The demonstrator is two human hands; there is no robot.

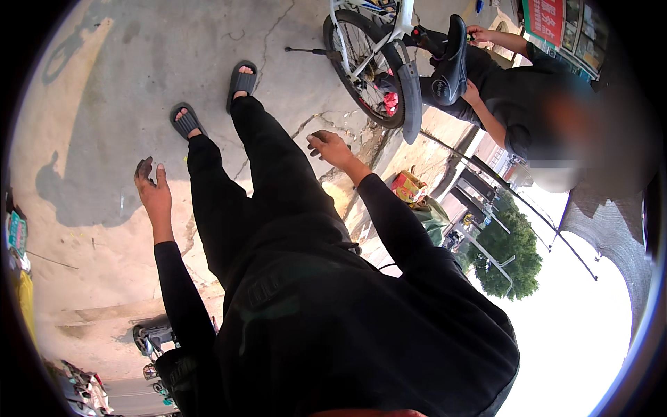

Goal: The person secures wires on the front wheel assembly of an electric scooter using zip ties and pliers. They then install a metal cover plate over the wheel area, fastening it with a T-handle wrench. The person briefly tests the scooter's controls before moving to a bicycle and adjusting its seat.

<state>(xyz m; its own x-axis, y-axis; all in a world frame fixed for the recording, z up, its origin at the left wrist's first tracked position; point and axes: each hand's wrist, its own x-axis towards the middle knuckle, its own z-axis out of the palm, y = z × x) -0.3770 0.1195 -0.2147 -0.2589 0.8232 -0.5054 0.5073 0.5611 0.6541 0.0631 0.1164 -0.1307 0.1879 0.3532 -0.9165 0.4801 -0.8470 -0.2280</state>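
Observation:
My left hand (153, 197) hangs over the concrete ground, palm bare, thumb and fingers apart, fingertips darkened. On the other side of my body my right hand (332, 149) is loosely curled, its fingers slightly parted and dirty, and I see nothing in it. A white bicycle (398, 29) stands ahead to the right, nearer to my right hand but not touched by it. Its wheel has a grey mudguard (411, 104), and a black saddle (451, 62) sits above. Beside the bicycle, another person in black (517, 90) has one hand against the saddle and the other near it.
Cracked concrete (285, 42) lies under my sandals (186, 121). A red and yellow bag (408, 187) and a green cover (434, 221) are off to the right. A parked vehicle (153, 337) shows at lower left; a red sign (543, 24) is at upper right.

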